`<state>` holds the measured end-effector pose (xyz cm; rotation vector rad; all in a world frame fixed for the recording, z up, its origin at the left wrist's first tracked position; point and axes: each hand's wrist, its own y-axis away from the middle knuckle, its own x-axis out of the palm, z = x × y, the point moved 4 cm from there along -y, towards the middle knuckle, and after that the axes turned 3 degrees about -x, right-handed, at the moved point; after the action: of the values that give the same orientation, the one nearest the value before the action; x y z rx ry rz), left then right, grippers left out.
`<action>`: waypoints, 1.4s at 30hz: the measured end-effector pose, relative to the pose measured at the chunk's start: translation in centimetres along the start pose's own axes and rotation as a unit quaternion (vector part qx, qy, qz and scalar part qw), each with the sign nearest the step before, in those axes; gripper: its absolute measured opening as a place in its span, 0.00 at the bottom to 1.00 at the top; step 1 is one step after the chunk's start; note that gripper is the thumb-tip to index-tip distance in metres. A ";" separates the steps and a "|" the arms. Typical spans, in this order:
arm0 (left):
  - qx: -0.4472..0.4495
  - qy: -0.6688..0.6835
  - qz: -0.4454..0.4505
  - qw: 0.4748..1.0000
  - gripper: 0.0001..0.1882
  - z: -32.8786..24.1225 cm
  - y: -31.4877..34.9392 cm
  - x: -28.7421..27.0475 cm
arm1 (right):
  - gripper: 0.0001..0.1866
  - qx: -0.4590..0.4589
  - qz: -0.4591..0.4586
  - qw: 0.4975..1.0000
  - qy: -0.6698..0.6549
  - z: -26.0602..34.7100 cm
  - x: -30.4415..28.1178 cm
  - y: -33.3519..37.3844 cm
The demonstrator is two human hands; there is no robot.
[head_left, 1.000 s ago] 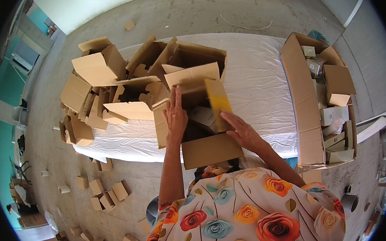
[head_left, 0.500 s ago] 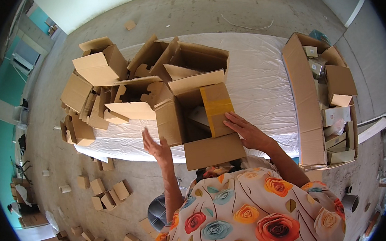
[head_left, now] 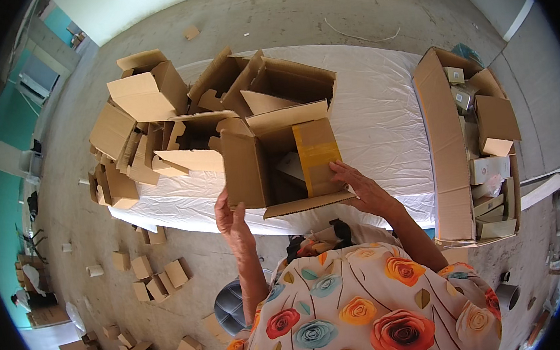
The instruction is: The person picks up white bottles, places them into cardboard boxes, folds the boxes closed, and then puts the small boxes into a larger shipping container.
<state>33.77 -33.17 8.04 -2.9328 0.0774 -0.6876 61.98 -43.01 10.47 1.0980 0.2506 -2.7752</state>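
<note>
An open cardboard box (head_left: 280,135) stands near the front edge of the covered table, its flaps spread. A small white box (head_left: 290,167) lies partly in shadow inside it. My left hand (head_left: 234,226) pinches the lower corner of the left flap, thumb in front and fingers partly behind. On the right flap, which carries a strip of yellow tape (head_left: 309,154), rest the fingers of my right hand (head_left: 368,192). That hand's thumb is hidden beside the front flap (head_left: 305,204), seen almost edge-on.
Several opened cartons (head_left: 145,93) crowd the table's left side on a white sheet (head_left: 380,114). At right stands a large carton (head_left: 440,142) filled with small boxes. Little cartons (head_left: 176,273) litter the floor at left, near a dark stool (head_left: 232,305).
My left hand has come up to the left flap and taken its corner. The front flap has tilted upward from lying outward. My right hand has shifted slightly along the right flap.
</note>
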 end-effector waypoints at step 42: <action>-0.037 -0.299 0.206 0.931 0.33 4.3 -10.1 6.8 | 0.45 0.273 -0.071 0.909 -0.307 -3.7 3.0 -0.7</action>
<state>41.99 -23.25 8.57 -2.9024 0.6379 0.2764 62.15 -41.83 5.80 0.2053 -0.5713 -3.2317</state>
